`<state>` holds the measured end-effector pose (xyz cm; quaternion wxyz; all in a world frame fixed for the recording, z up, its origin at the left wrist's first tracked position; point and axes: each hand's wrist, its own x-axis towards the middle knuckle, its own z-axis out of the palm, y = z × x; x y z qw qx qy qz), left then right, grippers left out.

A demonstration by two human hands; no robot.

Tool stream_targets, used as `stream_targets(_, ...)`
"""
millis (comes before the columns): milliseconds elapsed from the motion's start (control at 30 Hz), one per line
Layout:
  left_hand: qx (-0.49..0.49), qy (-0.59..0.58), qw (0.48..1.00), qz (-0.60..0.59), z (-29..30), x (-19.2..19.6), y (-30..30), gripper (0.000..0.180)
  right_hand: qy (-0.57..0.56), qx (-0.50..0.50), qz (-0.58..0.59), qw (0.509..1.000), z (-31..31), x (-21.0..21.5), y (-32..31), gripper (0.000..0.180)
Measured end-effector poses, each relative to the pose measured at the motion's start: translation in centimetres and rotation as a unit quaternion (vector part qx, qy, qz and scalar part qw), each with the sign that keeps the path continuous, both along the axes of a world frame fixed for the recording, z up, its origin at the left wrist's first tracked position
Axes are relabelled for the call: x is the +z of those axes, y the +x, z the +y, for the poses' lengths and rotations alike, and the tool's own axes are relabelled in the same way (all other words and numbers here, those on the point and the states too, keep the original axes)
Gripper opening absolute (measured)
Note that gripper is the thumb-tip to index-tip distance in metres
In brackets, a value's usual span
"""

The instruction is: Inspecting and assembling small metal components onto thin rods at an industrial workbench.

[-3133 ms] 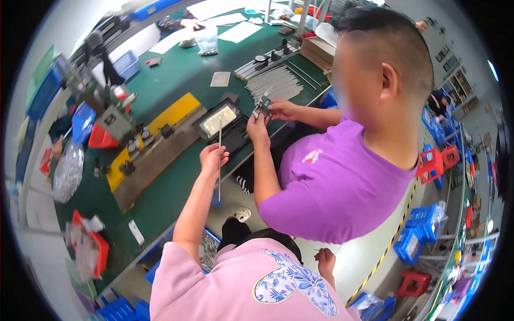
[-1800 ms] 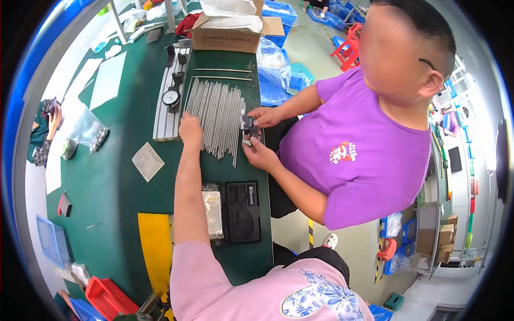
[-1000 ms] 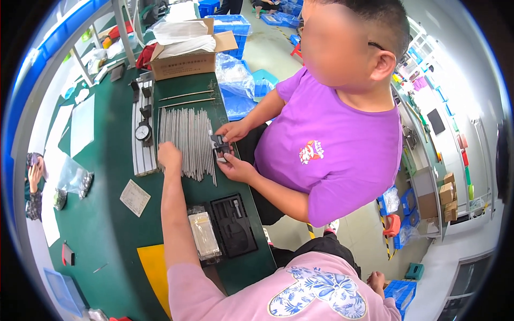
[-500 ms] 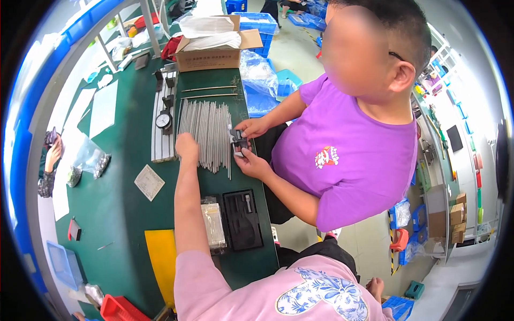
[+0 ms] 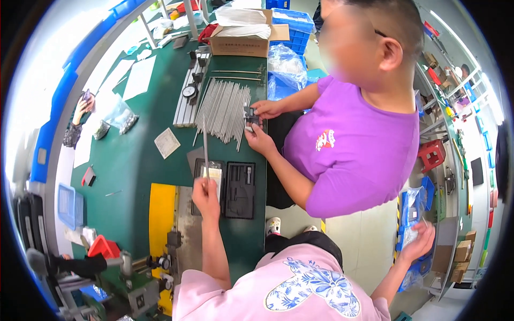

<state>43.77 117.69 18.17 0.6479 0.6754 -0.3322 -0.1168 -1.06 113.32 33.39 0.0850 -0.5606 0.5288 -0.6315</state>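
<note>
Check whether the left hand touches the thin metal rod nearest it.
Touching: the head view shows the thin metal rod leading straight into the left hand, which is closed on it.

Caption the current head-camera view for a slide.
Left hand grips a slender metal rod over a green workbench as a purple-shirted co-worker holds a caliper.

The left grip (image 5: 207, 195) is closed, forearm pointing forward; the right grip (image 5: 421, 241), fingers bent, is out sideways.

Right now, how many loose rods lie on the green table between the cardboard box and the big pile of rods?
2. The upper rod lies nearer the cardboard box; the lower rod lies nearer the rod pile. Nothing there appears to hide any more.
</note>
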Motion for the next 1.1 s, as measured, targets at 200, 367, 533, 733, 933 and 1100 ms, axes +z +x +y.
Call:
stream_targets(200,-0.190,-0.101,0.971,-0.107,5.5,4.5,-8.4,0.011,0.030,0.446,0.085,0.891,-1.3,4.2,11.9,0.015)
stream_targets(367,-0.299,-0.119,0.923,-0.214,2.7,7.2,-12.2,0.008,0.122,0.504,-0.080,0.851,-1.8,4.3,11.7,0.021)
stream_targets(533,-0.324,-0.128,0.906,-0.242,1.5,7.4,-13.2,0.008,0.120,0.505,-0.192,0.833,-1.8,3.7,9.8,0.021)
stream_targets(733,-0.347,-0.117,0.895,-0.254,0.9,8.0,-13.6,0.008,0.124,0.535,-0.250,0.797,-2.1,3.1,8.9,0.021)
stream_targets(933,-0.337,-0.093,0.897,-0.269,0.7,8.1,-13.0,0.007,0.125,0.480,-0.153,0.855,-2.7,3.7,8.9,0.020)
stream_targets(1100,-0.335,-0.078,0.889,-0.302,0.9,8.6,-12.0,0.006,0.143,0.470,0.017,0.871,-3.2,4.2,7.6,0.017)
